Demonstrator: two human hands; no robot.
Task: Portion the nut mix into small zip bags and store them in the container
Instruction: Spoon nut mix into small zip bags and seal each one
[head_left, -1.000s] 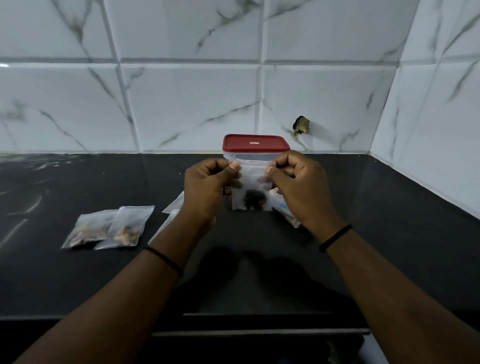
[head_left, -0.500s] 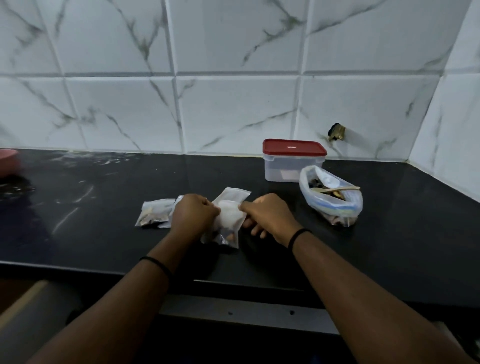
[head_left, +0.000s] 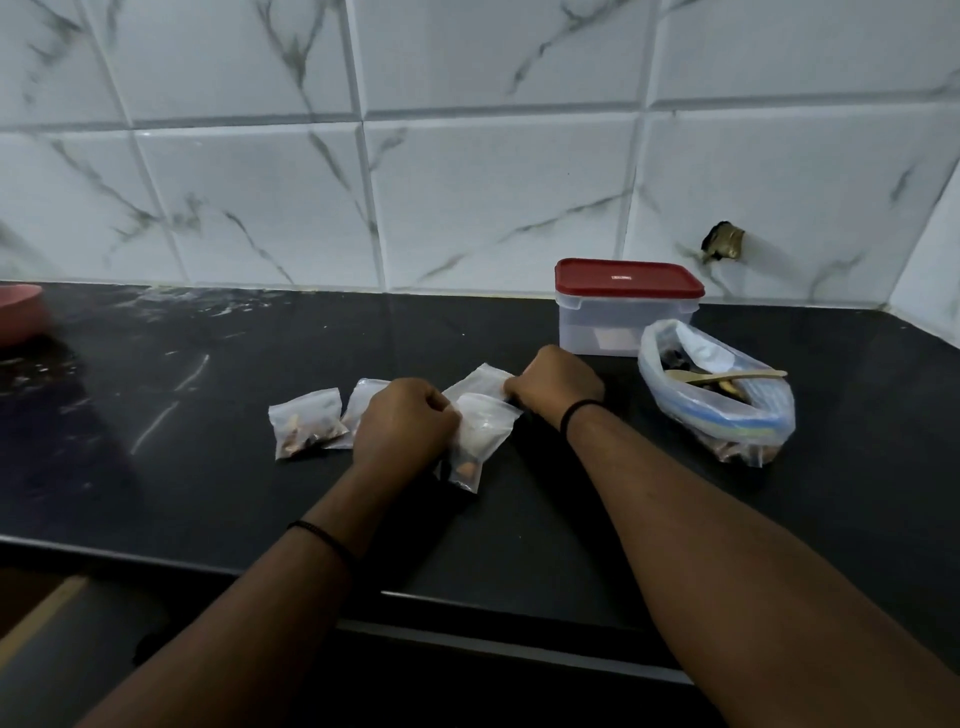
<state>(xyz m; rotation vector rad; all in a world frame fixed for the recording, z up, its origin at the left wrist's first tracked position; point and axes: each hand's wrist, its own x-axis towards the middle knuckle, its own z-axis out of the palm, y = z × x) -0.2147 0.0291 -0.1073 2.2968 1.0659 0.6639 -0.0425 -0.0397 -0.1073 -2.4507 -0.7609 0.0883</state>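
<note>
The small zip bag (head_left: 480, 434) lies on the surface between the hands, the left hand (head_left: 402, 423) pinching its near edge with curled fingers and the right hand (head_left: 553, 384) pinching the far top corner. It looks light, limp and slick, its few nuts bunched at the bottom, so the stiffer zip strip is likely the surest hold.

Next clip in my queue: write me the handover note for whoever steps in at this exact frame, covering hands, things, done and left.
Left hand: fingers curled, its grip on the small zip bag lying on the counter.
Right hand: curled at that bag's top edge, apparently pinching it.
Another small bag lies partly under it.
Two filled bags lie left of the hands.
Big nut mix bag is open on the right, wooden spoon inside.
Container stands behind, red lid on.
Done: at least three bags portioned.
Left: finish this bag, open the container, store the bags.
</note>
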